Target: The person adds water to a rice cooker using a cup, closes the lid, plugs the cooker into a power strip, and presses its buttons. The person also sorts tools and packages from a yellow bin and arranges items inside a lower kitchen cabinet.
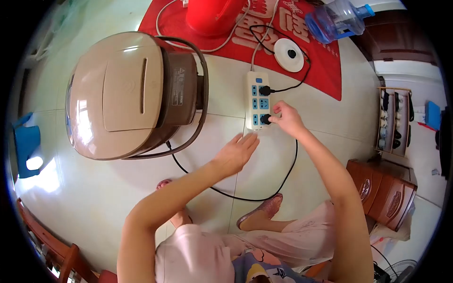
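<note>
On the tiled floor lies a white power strip (257, 107) with blue socket faces. My right hand (289, 119) pinches a black plug (265, 119) at the strip's near end; the plug sits against a socket, but its prongs are hidden. My left hand (237, 153) is open just short of the strip, its fingers stretched out and holding nothing. A second black plug (265, 90) is in a socket farther up. To the left stands a brown rice cooker (127, 99) with its lid closed. A black cord (243, 199) loops from its base toward my right hand.
A red mat (325, 70) lies ahead, bearing a red kettle-like vessel (212, 16), a white round base (289, 55) and a clear water bottle (337, 21). Brown drawers (384, 191) and a shoe rack (395, 120) stand right; a blue stool (27, 146) stands left.
</note>
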`<state>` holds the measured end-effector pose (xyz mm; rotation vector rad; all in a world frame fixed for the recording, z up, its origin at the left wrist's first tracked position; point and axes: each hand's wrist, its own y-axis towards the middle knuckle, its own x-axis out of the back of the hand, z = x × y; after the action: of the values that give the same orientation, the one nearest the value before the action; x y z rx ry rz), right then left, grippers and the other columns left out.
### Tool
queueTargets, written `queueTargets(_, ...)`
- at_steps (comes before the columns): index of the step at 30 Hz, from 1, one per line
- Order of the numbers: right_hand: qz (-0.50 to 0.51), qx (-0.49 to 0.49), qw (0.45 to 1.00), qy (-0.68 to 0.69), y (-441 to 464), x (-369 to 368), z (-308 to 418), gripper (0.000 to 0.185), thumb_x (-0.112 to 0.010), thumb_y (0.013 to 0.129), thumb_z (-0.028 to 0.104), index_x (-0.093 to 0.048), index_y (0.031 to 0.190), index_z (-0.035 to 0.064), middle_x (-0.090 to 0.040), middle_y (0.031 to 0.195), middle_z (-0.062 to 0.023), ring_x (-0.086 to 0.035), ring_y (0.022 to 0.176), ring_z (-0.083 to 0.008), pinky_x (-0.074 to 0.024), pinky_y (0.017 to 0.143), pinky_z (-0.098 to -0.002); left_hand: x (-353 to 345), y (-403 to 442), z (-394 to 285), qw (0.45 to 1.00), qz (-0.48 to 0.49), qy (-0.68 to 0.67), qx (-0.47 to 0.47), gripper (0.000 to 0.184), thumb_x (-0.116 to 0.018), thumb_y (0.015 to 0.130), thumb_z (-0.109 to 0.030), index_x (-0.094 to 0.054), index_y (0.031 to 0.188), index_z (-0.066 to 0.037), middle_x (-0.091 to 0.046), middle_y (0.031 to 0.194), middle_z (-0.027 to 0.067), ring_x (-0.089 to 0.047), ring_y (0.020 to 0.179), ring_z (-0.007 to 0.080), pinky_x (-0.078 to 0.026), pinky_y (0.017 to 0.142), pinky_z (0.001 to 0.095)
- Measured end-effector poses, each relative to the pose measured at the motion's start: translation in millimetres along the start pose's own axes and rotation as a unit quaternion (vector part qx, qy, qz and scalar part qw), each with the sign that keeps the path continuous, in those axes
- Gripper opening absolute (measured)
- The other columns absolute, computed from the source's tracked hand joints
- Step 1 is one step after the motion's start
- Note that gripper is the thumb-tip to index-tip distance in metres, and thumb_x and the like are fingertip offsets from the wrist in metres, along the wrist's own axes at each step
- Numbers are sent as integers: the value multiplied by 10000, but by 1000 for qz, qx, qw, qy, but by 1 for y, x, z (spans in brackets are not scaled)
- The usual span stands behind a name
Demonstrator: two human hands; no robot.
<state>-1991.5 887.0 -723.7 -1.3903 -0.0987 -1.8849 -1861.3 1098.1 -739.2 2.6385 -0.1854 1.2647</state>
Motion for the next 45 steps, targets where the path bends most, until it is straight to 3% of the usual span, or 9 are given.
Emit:
queueTargets(5, 11, -8, 998, 53, 1, 25, 10, 203, -686, 742, 129, -557, 869, 36, -596, 723, -75, -564, 686, -180, -462, 637, -304, 0, -91, -25, 986, 57, -133, 88, 462, -553, 738, -5, -478, 1193, 3, -517, 1201, 164, -580, 996, 307, -478, 856, 367)
queueTargets(9, 56, 35, 993, 97, -9, 34, 22, 124, -627, 785, 100, -535, 804, 20, -546, 665, -52, -500, 609, -125, -433, 595, -269, 19, -124, -30, 984, 9, -130, 117, 317, -549, 772, -49, -554, 1087, -6, -579, 1112, 145, -602, 916, 298, -491, 800, 371)
queueTargets(12, 123, 8, 987, 99, -36, 40, 40, 105, -606, 797, 50, -509, 805, 13, -531, 687, -9, -477, 621, -83, -419, 591, -229, 53, -134, -33, 968, 89, -137, 191, 299, -545, 782, -54, -557, 1078, -12, -578, 1119, 124, -602, 929, 286, -491, 798, 364)
queueTargets(20, 249, -42, 959, 128, -133, 82, 40, 72, -557, 821, 19, -488, 806, 6, -545, 675, -54, -495, 617, -132, -422, 598, -264, 151, -185, -54, 921, 114, -80, 364, 311, -569, 731, -8, -583, 1038, -51, -599, 1064, 78, -603, 921, 260, -494, 801, 351)
queueTargets(25, 239, -61, 962, 118, -175, 147, 77, 78, -564, 820, 16, -487, 821, 4, -567, 719, -68, -516, 653, -149, -431, 622, -268, 221, -201, -92, 879, 50, -86, 467, 238, -533, 811, -39, -597, 1040, -41, -602, 1085, 98, -598, 922, 284, -494, 799, 373)
queueTargets(34, 197, -120, 955, 186, -291, 236, 210, 80, -581, 827, 64, -521, 831, 11, -587, 716, -79, -543, 643, -160, -446, 617, -274, 351, -183, -183, 873, 16, -196, 446, 202, -548, 791, -54, -578, 991, -37, -607, 1033, 105, -602, 866, 306, -496, 726, 385)
queueTargets(36, 188, -145, 945, 227, -324, 230, 239, 65, -580, 830, 63, -536, 839, 17, -591, 711, -73, -546, 635, -150, -450, 611, -269, 373, -189, -204, 859, -25, -243, 450, 214, -554, 802, -71, -586, 1012, -44, -610, 1035, 112, -603, 863, 322, -498, 745, 393)
queueTargets(37, 226, -175, 931, 227, -338, 221, 250, 30, -502, 869, 13, -513, 846, 28, -605, 803, -19, -494, 657, -64, -421, 621, -209, 380, -195, -214, 848, -27, -259, 462, 223, -560, 803, -68, -591, 1023, -46, -608, 1050, 113, -604, 881, 320, -499, 756, 384)
queueTargets(45, 215, -199, 834, 467, -405, 153, 420, 49, -511, 893, 38, -507, 847, 21, -619, 817, -38, -498, 660, -70, -443, 633, -218, 409, -258, -263, 853, -46, -237, 463, 222, -555, 816, -90, -602, 1029, -51, -606, 1059, 123, -593, 919, 332, -487, 787, 398)
